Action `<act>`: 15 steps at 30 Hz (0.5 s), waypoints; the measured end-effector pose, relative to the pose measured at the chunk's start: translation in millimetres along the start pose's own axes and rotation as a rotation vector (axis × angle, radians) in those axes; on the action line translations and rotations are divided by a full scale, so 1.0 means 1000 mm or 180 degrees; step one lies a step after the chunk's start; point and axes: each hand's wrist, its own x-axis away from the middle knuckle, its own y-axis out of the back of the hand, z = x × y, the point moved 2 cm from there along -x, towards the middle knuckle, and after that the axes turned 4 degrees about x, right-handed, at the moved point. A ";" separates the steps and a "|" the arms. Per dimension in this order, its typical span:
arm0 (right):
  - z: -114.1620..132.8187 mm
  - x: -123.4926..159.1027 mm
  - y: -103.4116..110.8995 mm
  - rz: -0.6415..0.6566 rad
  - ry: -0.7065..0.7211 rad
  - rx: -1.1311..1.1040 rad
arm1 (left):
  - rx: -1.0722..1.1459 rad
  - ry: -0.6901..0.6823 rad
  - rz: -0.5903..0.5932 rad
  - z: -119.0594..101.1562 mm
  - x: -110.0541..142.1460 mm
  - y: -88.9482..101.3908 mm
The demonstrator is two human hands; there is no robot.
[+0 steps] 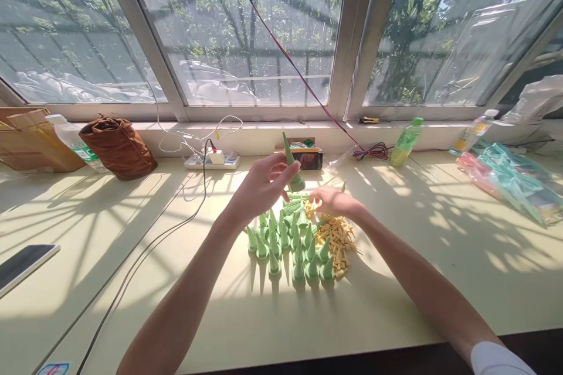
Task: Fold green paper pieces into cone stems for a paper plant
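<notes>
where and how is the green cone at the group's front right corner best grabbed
Probably by the wide lower body of that green cone, coming from the near side and slightly above. It stands upright and tapers to a thin tip, while another cone sits close on its left and yellow pieces lie to its right.
</notes>
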 end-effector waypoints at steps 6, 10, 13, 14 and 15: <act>0.000 -0.007 -0.014 0.0065 0.0088 0.0061 | -0.0202 0.0044 0.0043 0.000 0.001 0.001; 0.003 -0.009 -0.016 0.0114 0.0045 0.0117 | -0.0300 0.0113 0.0069 -0.002 0.002 0.001; 0.005 -0.010 -0.017 0.0153 0.0010 0.0151 | -0.0304 0.0169 0.0056 -0.005 0.002 0.002; 0.005 -0.010 -0.017 0.0169 -0.0003 0.0162 | -0.0286 0.0178 0.0047 -0.005 0.002 0.003; 0.006 -0.009 -0.017 0.0182 -0.0016 0.0173 | -0.0266 0.0185 0.0036 -0.005 0.002 0.004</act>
